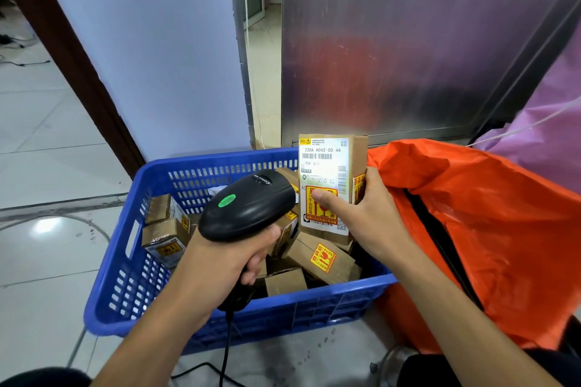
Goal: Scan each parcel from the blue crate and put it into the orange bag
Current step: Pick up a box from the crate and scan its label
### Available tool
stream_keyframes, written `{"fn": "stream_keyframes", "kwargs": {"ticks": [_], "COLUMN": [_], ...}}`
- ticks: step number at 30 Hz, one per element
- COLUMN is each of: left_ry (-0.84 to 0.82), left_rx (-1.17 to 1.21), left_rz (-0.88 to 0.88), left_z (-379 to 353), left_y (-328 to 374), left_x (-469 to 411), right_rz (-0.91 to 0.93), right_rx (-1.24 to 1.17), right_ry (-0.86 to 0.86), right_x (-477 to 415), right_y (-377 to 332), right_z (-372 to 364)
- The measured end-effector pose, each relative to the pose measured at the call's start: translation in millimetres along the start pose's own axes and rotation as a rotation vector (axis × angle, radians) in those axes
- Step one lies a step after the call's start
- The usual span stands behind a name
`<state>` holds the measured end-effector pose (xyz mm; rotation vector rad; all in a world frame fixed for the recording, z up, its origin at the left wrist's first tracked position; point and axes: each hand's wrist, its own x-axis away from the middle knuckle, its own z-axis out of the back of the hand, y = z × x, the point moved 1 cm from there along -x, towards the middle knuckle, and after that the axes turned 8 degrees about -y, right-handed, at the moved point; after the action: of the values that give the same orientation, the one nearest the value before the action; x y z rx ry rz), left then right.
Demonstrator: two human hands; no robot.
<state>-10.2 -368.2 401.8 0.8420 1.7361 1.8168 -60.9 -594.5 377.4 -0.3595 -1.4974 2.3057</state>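
My right hand (366, 217) holds a small cardboard parcel (327, 160) upright above the blue crate (132, 261), thumb on its front, its white shipping label facing me. My left hand (229, 264) grips the handle of a black barcode scanner (248, 204), whose head points at the parcel's label and shows a green light on top. The scanner's cable hangs down toward the floor. Several more cardboard parcels (320, 258) with yellow-red fragile stickers lie in the crate. The orange bag (490, 229) stands open just right of the crate.
The crate sits on a tiled floor (47, 141). Behind it are a pale wall panel (157, 41) and a steel cabinet (424, 41). A purple bag (553, 122) lies behind the orange one. A metal stool part (393, 361) shows at the bottom right.
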Motion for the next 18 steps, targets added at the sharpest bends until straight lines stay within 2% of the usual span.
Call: {"fn": "stream_keyframes", "kwargs": {"ticks": [5, 11, 18], "left_ry": [0.033, 0.042, 0.05], "left_rx": [0.03, 0.051, 0.043], "left_rz": [-0.014, 0.003, 0.001], "left_z": [3.7, 2.0, 1.4], "left_y": [-1.3, 0.5, 1.9], "left_x": [0.2, 0.3, 0.9], "right_rz": [-0.018, -0.057, -0.047], "right_rx": [0.012, 0.079, 0.076], "right_ry": [0.003, 0.125, 0.11], "right_x": [-0.5, -6.1, -4.8], "right_y": [0.0, 6.3, 6.2], "right_z": [0.8, 5.7, 4.3]}}
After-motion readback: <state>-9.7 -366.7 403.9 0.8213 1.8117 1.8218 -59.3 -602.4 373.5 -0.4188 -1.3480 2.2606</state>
